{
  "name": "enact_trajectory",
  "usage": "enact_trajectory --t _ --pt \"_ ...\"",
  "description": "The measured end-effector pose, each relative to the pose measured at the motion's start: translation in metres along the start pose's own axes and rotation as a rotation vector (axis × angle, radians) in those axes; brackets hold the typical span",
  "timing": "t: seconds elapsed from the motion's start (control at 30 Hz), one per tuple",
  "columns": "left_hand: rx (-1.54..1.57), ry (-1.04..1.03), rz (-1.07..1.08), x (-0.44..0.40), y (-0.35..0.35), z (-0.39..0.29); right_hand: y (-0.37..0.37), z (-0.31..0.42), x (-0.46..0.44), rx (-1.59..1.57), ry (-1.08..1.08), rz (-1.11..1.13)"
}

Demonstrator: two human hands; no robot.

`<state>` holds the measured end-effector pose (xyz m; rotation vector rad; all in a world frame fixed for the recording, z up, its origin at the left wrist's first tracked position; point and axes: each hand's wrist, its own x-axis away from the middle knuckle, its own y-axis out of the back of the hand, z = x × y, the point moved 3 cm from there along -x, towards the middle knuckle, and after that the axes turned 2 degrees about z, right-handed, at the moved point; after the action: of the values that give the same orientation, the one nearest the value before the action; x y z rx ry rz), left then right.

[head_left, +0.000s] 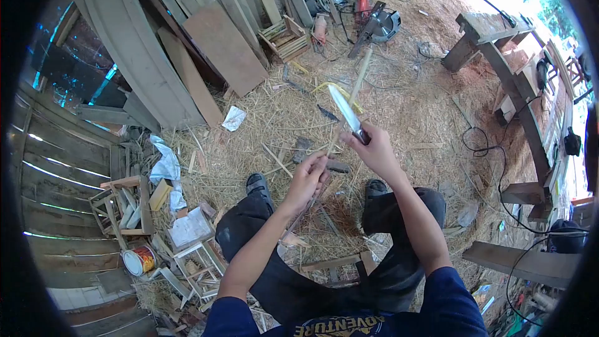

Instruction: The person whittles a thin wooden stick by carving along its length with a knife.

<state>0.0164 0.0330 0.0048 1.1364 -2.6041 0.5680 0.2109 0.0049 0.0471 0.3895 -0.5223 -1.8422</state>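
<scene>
My right hand (374, 150) is closed on the dark handle of a knife (345, 108), whose pale blade points up and to the left. A thin light strip of wood or bamboo (361, 78) runs from beyond the blade down toward my left hand (307, 178). The fingers of my left hand are wrapped round the lower part of this strip. The blade lies beside the strip, close to my right thumb; whether they touch is hard to tell. Below the hands, a dark block (337, 166) lies on the ground between my feet.
Shavings cover the ground. Boards (228, 47) lean at the upper left, near a wooden crate (285, 39). A circular saw (382, 24) lies ahead. At right stands a workbench (518, 87) with a trailing cable (503, 175). A paint can (138, 261) sits at lower left.
</scene>
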Motion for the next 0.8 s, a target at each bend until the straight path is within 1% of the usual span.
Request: enact_trajectory --t 0.07,0.17,0.2,0.3,0.4,0.5,0.57,0.6,0.7,0.73,0.8 --pt "0.08 -0.022 -0.01 -0.004 0.005 0.003 -0.005 0.009 0.007 0.061 0.01 0.04" --pt "0.225 0.029 -0.083 -0.007 0.008 0.002 -0.023 0.01 0.016 0.042 0.14 0.157" --pt "0.211 0.005 -0.079 -0.009 0.01 0.004 -0.028 0.011 0.017 0.078 0.169 0.243" --pt "0.178 -0.029 -0.065 -0.008 0.014 0.01 -0.039 0.005 0.021 0.144 0.375 0.164" --pt "0.155 -0.034 -0.027 -0.007 0.013 0.01 -0.037 0.004 0.019 0.266 0.44 0.126" --pt "0.083 -0.101 0.011 -0.003 0.013 0.012 -0.03 0.003 0.018 0.333 0.385 0.164" --pt "-0.009 -0.175 -0.002 0.0 0.013 0.012 -0.023 0.007 0.017 0.355 0.445 0.131" --pt "0.019 -0.152 -0.006 0.006 0.007 0.005 -0.019 0.009 0.017 0.364 0.475 0.118" --pt "-0.019 -0.167 0.018 0.015 -0.003 0.001 -0.004 0.006 0.013 0.382 0.492 0.049" --pt "-0.041 -0.179 0.026 0.016 -0.003 0.002 -0.004 0.005 0.015 0.397 0.484 0.057" --pt "-0.079 -0.202 0.032 0.018 -0.003 0.003 0.0 0.003 0.015 0.417 0.534 0.042"
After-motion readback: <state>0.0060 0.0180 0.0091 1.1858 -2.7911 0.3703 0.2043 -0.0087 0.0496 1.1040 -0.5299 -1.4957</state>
